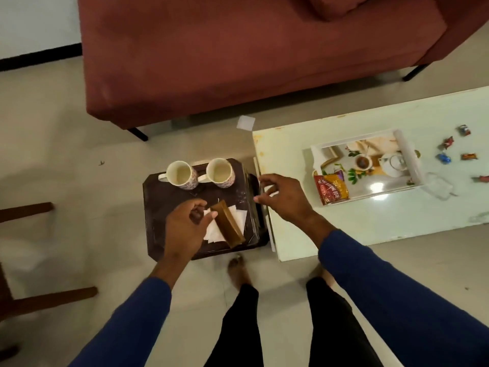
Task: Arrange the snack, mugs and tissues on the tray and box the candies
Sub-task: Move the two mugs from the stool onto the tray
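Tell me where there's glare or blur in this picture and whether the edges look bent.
Head view: a bright glare spot sits on the glossy table beside the tray; the right hand is motion-blurred at the fingertips, the left hand is sharper; wide-angle distortion bows the sofa and table edges; light is dim and warm, and the mugs look soft.

A dark red sofa (238, 56) on thin black legs fills the upper part of the room, its seat edge facing a pale green table (370, 223) with chipped, worn corners. Beside that table's left end stands a small dark side table (156, 197). A small white square of paper (245, 123) lies on the beige tiled floor (66, 154) between sofa and table. At far left, part of a wooden chair frame (26, 210) shows. A white wall with black skirting (39, 56) runs behind.
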